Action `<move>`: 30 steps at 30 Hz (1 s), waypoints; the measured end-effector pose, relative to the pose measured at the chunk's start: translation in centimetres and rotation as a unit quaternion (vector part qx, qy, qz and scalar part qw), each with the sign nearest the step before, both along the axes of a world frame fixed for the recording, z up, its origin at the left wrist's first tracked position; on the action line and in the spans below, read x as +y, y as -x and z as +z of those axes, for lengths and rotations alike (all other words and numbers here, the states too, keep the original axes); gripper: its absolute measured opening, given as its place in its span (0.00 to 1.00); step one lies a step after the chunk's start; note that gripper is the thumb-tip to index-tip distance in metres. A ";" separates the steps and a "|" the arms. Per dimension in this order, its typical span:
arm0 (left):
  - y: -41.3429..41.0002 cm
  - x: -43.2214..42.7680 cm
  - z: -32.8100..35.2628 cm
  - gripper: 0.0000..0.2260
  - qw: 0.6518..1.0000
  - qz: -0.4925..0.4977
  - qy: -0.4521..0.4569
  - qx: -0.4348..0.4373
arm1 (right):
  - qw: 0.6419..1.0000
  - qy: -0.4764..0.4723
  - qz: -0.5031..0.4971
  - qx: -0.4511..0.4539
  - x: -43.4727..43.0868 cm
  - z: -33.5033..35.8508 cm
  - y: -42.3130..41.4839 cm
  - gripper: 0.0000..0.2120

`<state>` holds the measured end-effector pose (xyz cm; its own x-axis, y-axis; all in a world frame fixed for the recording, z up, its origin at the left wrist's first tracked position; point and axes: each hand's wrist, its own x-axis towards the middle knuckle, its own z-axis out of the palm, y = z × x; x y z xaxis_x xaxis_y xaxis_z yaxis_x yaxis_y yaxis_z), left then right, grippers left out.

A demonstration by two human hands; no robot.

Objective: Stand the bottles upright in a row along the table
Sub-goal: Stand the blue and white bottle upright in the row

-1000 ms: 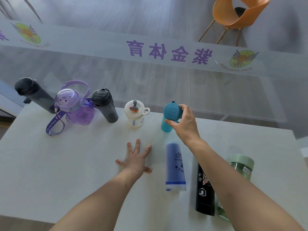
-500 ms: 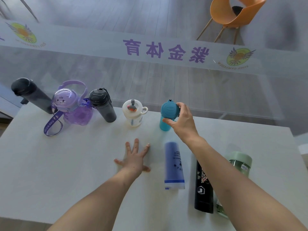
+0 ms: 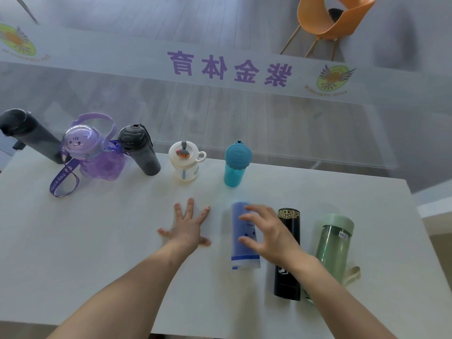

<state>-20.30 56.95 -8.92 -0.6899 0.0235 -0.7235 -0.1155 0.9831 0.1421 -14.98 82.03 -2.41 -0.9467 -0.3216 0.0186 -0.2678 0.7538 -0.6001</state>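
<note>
Several bottles stand upright along the table's far edge: a dark grey bottle (image 3: 27,135), a purple bottle (image 3: 93,152) with a strap, a second dark grey bottle (image 3: 140,151), a small white cup (image 3: 184,162) and a teal bottle (image 3: 236,163). Three lie flat nearer me: a blue-and-white bottle (image 3: 243,250), a black bottle (image 3: 288,255) and a green bottle (image 3: 333,245). My left hand (image 3: 187,228) rests flat on the table with fingers spread. My right hand (image 3: 267,234) hovers over the blue-and-white bottle, fingers loosely spread, holding nothing.
The white table (image 3: 97,241) ends at a glass wall with purple lettering (image 3: 230,68). Behind the glass stands an orange chair (image 3: 332,20). The purple bottle's strap (image 3: 62,182) trails onto the tabletop.
My right hand let go of the teal bottle, which stays upright, and drew back toward me to above the lying blue-and-white bottle. My left hand has not moved.
</note>
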 end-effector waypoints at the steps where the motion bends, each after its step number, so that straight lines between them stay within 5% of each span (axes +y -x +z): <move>1: -0.1 0.0 0.0 0.53 1.000 0.000 -0.001 0.002 | 0.999 -0.021 0.037 -0.023 0.2 -0.6 -1.1 0.28; 5: -0.4 -0.1 0.3 0.51 1.000 0.002 -0.011 0.013 | 0.982 -0.124 0.122 -0.078 0.6 -2.5 -3.3 0.42; 12: -0.7 0.0 1.1 0.50 1.000 0.000 -0.011 0.017 | 0.987 -0.110 0.099 -0.058 0.3 -2.0 -3.5 0.33; 19: -0.3 0.5 1.8 0.50 1.000 0.014 -0.013 -0.001 | 0.991 -0.007 -0.051 -0.126 0.9 2.5 1.4 0.31; 23: -0.3 0.3 1.4 0.51 1.000 0.010 -0.017 0.003 | 0.958 0.102 -0.201 -0.179 1.1 3.7 5.1 0.23; 30: -0.3 0.1 0.8 0.51 1.000 0.009 -0.018 0.008 | 0.923 0.124 -0.315 -0.184 1.6 3.1 8.0 0.28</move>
<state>-20.00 57.08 -8.15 -0.7021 0.0373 -0.7111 -0.1300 0.9752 0.1794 -22.97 83.67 0.65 -0.9017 0.2651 -0.3416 0.4320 0.5181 -0.7382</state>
